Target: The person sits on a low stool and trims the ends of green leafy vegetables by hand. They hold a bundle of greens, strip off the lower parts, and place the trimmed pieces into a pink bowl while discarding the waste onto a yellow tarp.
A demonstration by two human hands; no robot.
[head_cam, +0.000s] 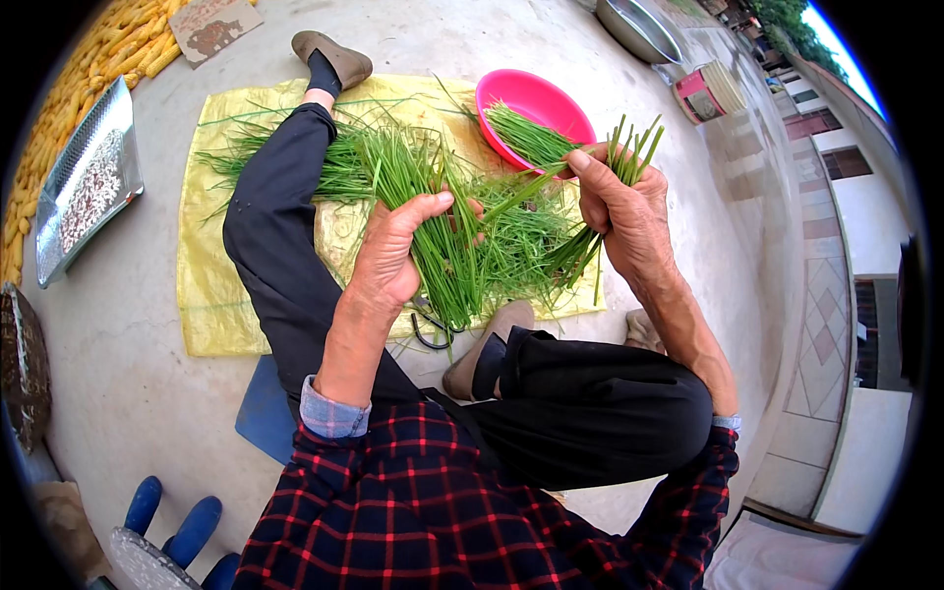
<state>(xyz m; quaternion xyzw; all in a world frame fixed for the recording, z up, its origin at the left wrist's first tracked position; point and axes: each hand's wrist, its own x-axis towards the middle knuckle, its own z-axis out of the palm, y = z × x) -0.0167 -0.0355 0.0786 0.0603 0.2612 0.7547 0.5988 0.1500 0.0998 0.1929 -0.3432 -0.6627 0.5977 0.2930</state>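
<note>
My left hand [391, 254] grips a thick bunch of long green leaves that look like garlic chives [442, 258], held over a yellow woven sack [221, 317]. A smaller bunch of chives [636, 151] sits in my right hand [627, 206], stem ends upward. The thumb and forefinger of that hand pinch a leaf that stretches towards the left bunch. Loose green leaf scraps [527, 236] lie heaped on the sack below. More long chives [343, 169] spread out at the left. Neatly aligned chives [527, 136] rest in a pink plastic basin [537, 88] beyond my hands.
Black looped handles [434, 343], perhaps of scissors, show by my shoe [490, 354]. At the left stand a metal dustpan-like scoop [122, 173] with pale and reddish bits and a heap of corn cobs [96, 66]. A metal basin [638, 29] and a bucket [709, 92] are farther right.
</note>
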